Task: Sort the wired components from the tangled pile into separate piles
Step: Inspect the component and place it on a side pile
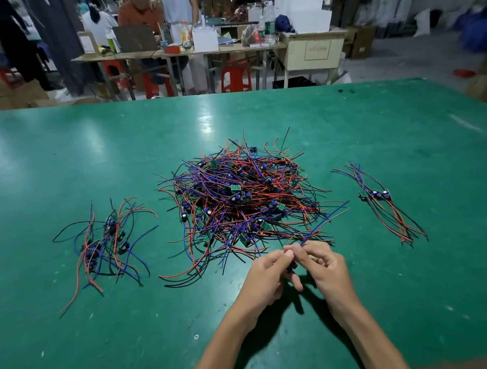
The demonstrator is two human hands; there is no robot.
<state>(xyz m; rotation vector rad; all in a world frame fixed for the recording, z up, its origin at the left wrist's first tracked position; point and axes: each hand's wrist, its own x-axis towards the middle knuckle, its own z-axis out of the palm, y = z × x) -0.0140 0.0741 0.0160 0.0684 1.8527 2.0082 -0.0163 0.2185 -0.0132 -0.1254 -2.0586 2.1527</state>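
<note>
A big tangled pile [243,196] of small circuit boards with red, blue and black wires lies in the middle of the green table [51,163]. A smaller sorted pile [106,242] lies to its left, and a neat little bundle [381,202] to its right. Just in front of the big pile, my left hand [265,276] and my right hand [321,263] meet, both pinching one wired component [291,266]. Its blue and brown wires [322,222] stretch up and to the right over the pile's edge. The component's small dark body is mostly hidden between my fingers.
The table's far edge runs across the upper part of the view. Beyond it stand other work tables [178,50], red stools [234,77], boxes, and several people. The near table edge is at the bottom, under my forearms.
</note>
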